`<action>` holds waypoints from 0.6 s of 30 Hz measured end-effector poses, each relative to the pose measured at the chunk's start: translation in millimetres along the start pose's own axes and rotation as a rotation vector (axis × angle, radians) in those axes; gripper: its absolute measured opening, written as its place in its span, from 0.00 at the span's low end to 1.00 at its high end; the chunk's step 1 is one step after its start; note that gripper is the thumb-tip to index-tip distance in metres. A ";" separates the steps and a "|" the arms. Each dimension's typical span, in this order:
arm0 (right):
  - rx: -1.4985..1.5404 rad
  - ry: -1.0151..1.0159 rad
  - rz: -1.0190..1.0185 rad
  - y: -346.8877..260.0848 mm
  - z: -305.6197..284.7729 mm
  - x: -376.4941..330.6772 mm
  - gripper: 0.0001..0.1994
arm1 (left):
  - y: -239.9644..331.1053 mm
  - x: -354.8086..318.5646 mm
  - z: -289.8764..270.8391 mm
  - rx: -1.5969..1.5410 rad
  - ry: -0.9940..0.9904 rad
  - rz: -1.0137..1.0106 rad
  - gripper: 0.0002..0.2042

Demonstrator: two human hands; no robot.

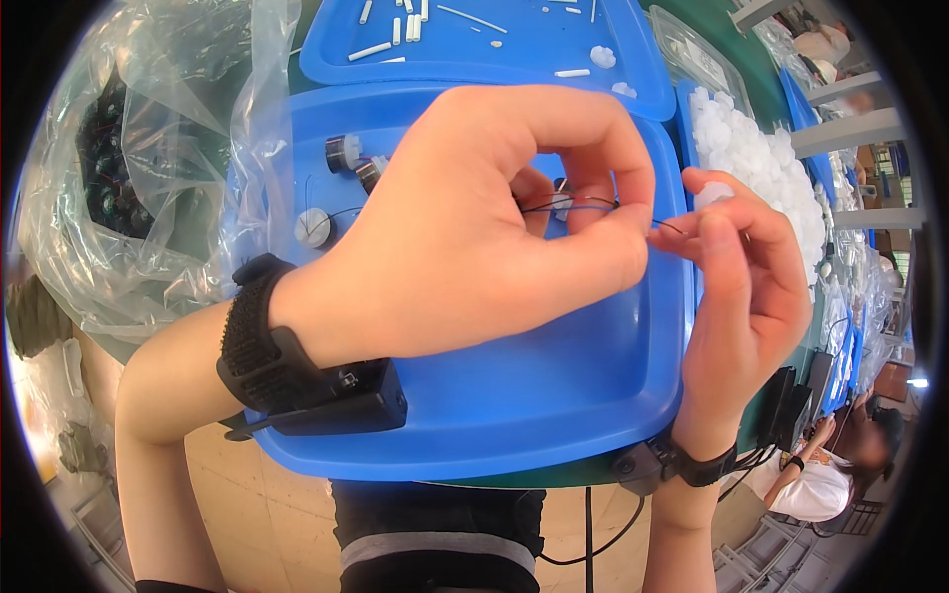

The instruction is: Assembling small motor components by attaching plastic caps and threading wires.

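My left hand [465, 227] is raised over a blue plastic tray [534, 395] and pinches thin dark wires [583, 205] that lead to a small motor hidden behind its fingers. My right hand [746, 287] is beside it, fingertips closed on the wire ends and on a small white plastic part [714, 193]. Both wrists wear black straps. On the tray behind my left hand lie two small silver motors [344, 153] and a white round cap [313, 227].
A second blue tray [474, 49] at the back holds several white plastic sticks. A bin of white round parts [756, 158] stands at the right. A clear plastic bag [129, 168] with dark parts lies at the left. Another person sits at the lower right.
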State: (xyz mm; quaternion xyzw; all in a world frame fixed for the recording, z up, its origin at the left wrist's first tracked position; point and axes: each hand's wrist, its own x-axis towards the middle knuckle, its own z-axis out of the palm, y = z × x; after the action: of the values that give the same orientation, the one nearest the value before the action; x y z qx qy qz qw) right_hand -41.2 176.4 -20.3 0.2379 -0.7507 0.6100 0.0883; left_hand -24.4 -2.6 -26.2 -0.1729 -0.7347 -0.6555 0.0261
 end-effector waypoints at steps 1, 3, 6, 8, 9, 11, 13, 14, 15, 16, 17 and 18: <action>0.007 0.043 0.049 -0.4 0.2 0.8 0.06 | -1.0 0.2 0.4 -0.006 0.016 0.012 0.02; 0.060 0.011 0.040 -0.4 1.6 0.5 0.07 | -2.3 0.7 1.0 -0.007 0.044 0.051 0.02; 0.104 -0.044 0.014 -1.0 0.4 -0.2 0.08 | 1.1 -0.4 0.6 0.059 0.095 0.118 0.04; 0.148 -0.060 0.018 -3.9 0.9 -0.1 0.10 | 6.5 -2.2 0.1 0.150 0.139 0.175 0.05; 0.177 -0.054 0.038 -5.5 2.6 -0.8 0.11 | 8.1 -2.7 0.3 0.200 0.160 0.209 0.05; 0.217 -0.052 0.065 -10.5 7.1 -1.6 0.14 | 8.0 -2.8 0.2 0.291 0.200 0.287 0.06; 0.198 -0.064 0.084 -13.1 9.0 -2.4 0.17 | 1.9 -0.8 2.5 0.338 0.240 0.368 0.07; 0.178 -0.072 0.092 -13.9 8.5 -2.9 0.18 | -0.4 0.4 3.9 0.357 0.261 0.405 0.08; 0.146 -0.089 0.092 -14.5 6.6 -3.1 0.18 | 0.4 0.5 5.1 0.378 0.285 0.436 0.08; 0.125 -0.101 0.090 -14.2 5.0 -3.4 0.18 | 0.1 0.4 5.7 0.387 0.301 0.461 0.09; 0.103 -0.113 0.088 -13.8 3.6 -3.5 0.18 | -0.5 0.4 6.2 0.396 0.317 0.485 0.10; 0.094 -0.120 0.082 -14.0 2.4 -3.5 0.18 | -1.2 0.0 6.3 0.396 0.325 0.505 0.10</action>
State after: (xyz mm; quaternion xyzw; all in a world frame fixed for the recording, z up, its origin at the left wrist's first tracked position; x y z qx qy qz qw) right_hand -31.3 173.0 -10.2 0.2471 -0.7343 0.6322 0.0068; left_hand -23.5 3.4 -28.2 -0.2340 -0.7677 -0.4924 0.3366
